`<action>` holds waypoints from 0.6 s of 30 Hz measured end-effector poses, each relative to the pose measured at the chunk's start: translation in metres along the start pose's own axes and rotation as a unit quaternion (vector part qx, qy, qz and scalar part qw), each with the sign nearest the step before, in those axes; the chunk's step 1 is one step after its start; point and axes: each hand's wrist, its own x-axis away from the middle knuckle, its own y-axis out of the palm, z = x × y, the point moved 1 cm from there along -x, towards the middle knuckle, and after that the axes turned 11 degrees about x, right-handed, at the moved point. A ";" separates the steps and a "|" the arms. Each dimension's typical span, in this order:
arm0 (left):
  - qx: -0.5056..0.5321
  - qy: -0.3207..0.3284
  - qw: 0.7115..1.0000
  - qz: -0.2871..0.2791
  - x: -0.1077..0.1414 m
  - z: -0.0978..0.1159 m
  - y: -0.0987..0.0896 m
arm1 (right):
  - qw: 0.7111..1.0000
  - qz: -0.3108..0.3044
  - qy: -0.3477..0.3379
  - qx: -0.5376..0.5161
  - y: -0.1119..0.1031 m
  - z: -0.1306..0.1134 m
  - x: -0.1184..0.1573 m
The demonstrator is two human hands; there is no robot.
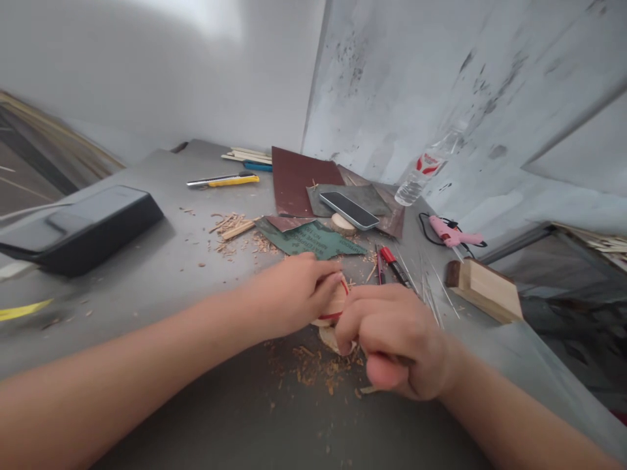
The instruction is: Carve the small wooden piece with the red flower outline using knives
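Fingers (321, 287) of the left hand (289, 300) curl shut around a small pale wooden piece (337, 301) with a red line or band showing at its edge, while the right hand (399, 339) is balled in a fist just beside it, touching the same piece; whether that fist grips a tool cannot be told. The work sits low on the grey tabletop (196, 391), near its front, over a scatter of wood shavings (318, 369). Far left, a black case (81, 225) lies well apart from the hands, leaving a broad bare stretch of tabletop for the left forearm to swing. Farther back, a yellow utility knife (225, 181) lies clear of the work. Behind the hands, green sandpaper (313, 239) and a dark red sheet (301, 179) overlap, and a phone (349, 209) rests propped on a wooden disc (343, 225), where a nudge could likely tip it off. To the right the room tightens: a red pen (394, 264) and thin metal rods (431, 294) lie just beside the right hand, and a slip of the wrist could probably scatter or roll them. A wooden block (484, 287) sits at the right edge of the tabletop, where a shove might send it over; a pink glue gun (453, 233) and a plastic bottle (424, 173) crowd the wall behind.
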 end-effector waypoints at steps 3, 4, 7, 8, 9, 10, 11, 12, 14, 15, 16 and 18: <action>-0.024 -0.027 0.999 -0.027 -0.001 0.000 0.000 | 0.992 0.046 0.094 -0.064 0.001 0.003 0.004; -0.030 -0.033 0.999 -0.030 -0.002 -0.001 -0.001 | 0.988 0.059 0.117 -0.080 0.000 0.004 0.005; -0.035 -0.046 0.998 -0.037 -0.003 -0.001 -0.001 | 0.981 0.085 0.136 -0.105 -0.005 0.005 0.007; -0.033 -0.048 0.998 -0.037 -0.003 -0.001 -0.001 | 0.982 0.091 0.125 -0.107 -0.007 0.005 0.007; -0.032 -0.047 0.998 -0.038 -0.003 -0.001 -0.002 | 0.984 0.094 0.105 -0.106 -0.009 0.005 0.007; -0.031 -0.045 0.998 -0.039 -0.003 0.000 -0.002 | 0.987 0.094 0.083 -0.102 -0.011 0.005 0.007; -0.033 -0.043 0.998 -0.040 -0.003 0.000 -0.002 | 0.990 0.087 0.063 -0.094 -0.012 0.006 0.007; -0.035 -0.042 0.998 -0.041 -0.003 0.000 -0.002 | 0.992 0.084 0.044 -0.084 -0.013 0.006 0.006; -0.037 -0.044 0.998 -0.040 -0.003 0.000 -0.002 | 0.995 0.078 0.020 -0.062 -0.014 0.005 0.006; -0.035 -0.045 0.998 -0.039 -0.003 0.000 -0.001 | 0.996 0.069 0.018 -0.048 -0.013 0.004 0.005; -0.033 -0.044 0.998 -0.037 -0.003 -0.001 -0.001 | 0.998 0.057 0.018 -0.035 -0.013 0.003 0.004; -0.029 -0.039 0.998 -0.031 -0.003 0.000 0.000 | 0.999 0.027 0.026 -0.012 -0.012 -0.001 0.003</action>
